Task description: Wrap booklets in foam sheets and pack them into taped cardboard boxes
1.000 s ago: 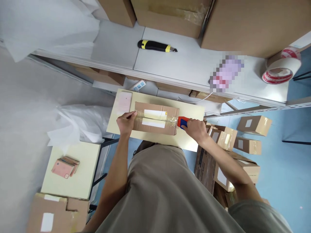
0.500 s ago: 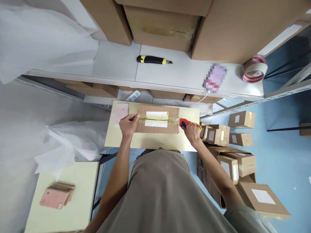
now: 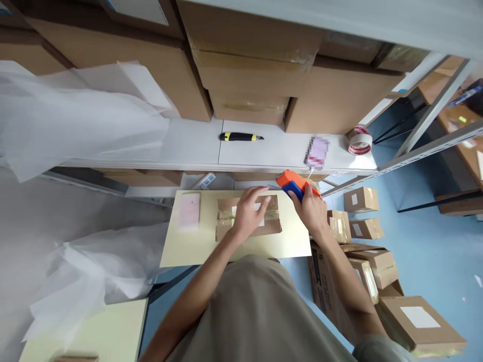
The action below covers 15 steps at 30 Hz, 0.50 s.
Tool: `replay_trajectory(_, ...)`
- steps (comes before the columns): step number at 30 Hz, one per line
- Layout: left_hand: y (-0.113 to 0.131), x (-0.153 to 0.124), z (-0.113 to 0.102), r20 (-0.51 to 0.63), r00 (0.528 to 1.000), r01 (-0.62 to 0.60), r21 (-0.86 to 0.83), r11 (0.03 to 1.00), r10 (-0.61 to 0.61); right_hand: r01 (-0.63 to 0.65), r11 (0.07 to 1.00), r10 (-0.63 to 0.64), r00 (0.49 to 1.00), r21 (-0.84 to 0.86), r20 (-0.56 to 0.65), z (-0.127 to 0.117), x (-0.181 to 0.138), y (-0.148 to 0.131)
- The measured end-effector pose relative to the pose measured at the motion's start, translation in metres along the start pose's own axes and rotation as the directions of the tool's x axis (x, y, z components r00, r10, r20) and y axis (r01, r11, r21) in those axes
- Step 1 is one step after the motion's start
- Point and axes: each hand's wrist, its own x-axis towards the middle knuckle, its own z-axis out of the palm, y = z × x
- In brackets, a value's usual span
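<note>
The left hand (image 3: pixel 249 213) is pressing flat, fingers spread and holding nothing, on the taped brown cardboard box (image 3: pixel 225 223), which is lying mid-way across the pale yellow tabletop (image 3: pixel 188 246). At the box's two o'clock, just beside its corner, the right hand (image 3: pixel 311 211) is clasping an orange-and-blue tape dispenser (image 3: pixel 292 181). At twelve o'clock, a black-and-yellow utility knife (image 3: pixel 240 136) is lying on the grey shelf (image 3: pixel 287 151).

nothing readable tbh, the white label (image 3: pixel 260 221) under the left hand (image 3: pixel 247 216) fingers is a blur, red print on the tape roll (image 3: pixel 360 144) too
</note>
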Motion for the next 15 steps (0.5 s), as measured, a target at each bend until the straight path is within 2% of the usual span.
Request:
replay_trajectory(2, 0.011, 0.019, 0.011, 0.021, 0.994, -0.102, -0.044, 0.994, 0.103, 0.074, 0.997, -0.072, 0.996, 0.025, -0.061, -0.015, 0.014, -0.016)
replay_trajectory(4, 0.013, 0.036, 0.016, 0.003, 0.988, -0.156, -0.05, 0.986, 0.156, 0.155, 0.987, -0.15, 0.981, 0.038, -0.125, -0.025, 0.028, -0.031)
replay_trajectory(8, 0.003, 0.06, 0.016, -0.024, 0.989, -0.148, -0.001, 0.989, 0.147, 0.283, 0.959, -0.275, 0.942, 0.015, -0.192, -0.033, 0.058, -0.05)
replay_trajectory(11, -0.009, 0.064, 0.012, 0.004, 0.991, -0.133, 0.004, 0.991, 0.133, 0.348, 0.937, -0.347, 0.917, -0.031, -0.198, -0.029, 0.082, -0.057)
replay_trajectory(15, -0.024, 0.051, 0.004, 0.029, 0.995, -0.1, 0.015, 0.995, 0.1, 0.37, 0.923, -0.383, 0.908, -0.1, -0.171, -0.014, 0.113, -0.058)
